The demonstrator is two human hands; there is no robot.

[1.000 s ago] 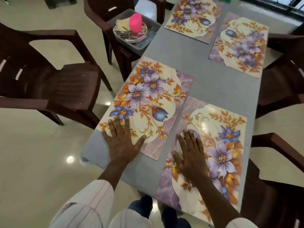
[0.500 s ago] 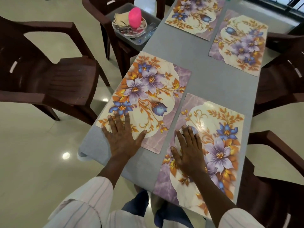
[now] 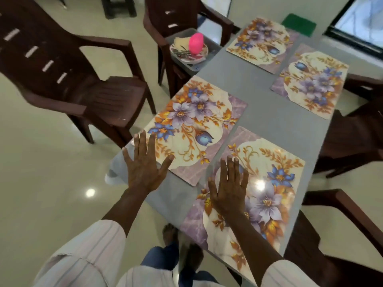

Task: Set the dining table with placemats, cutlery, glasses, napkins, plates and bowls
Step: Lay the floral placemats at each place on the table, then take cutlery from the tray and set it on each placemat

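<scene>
Several floral placemats lie on the grey table [image 3: 267, 123]. The near-left placemat [image 3: 194, 125] lies askew, and my left hand [image 3: 145, 166] hovers with spread straight fingers over its near corner and the table edge. My right hand [image 3: 230, 185] is flat with straight fingers over the near-right placemat [image 3: 263, 183]. Two more placemats, far left [image 3: 261, 42] and far right [image 3: 313, 79], lie further along the table. A grey bin [image 3: 192, 48] on a chair left of the table holds a plate stack with cutlery, napkins and a pink cup [image 3: 195, 43].
Dark brown plastic chairs stand around the table: one at the left [image 3: 87, 88], one under the bin [image 3: 172, 19], and two on the right [image 3: 356, 139]. A green pad [image 3: 299, 24] lies at the table's far end. The floor is glossy tile.
Both hands have lifted off the near placemats and drawn back slightly, fingers spread wider. The camera has tilted up, showing more of the far end.
</scene>
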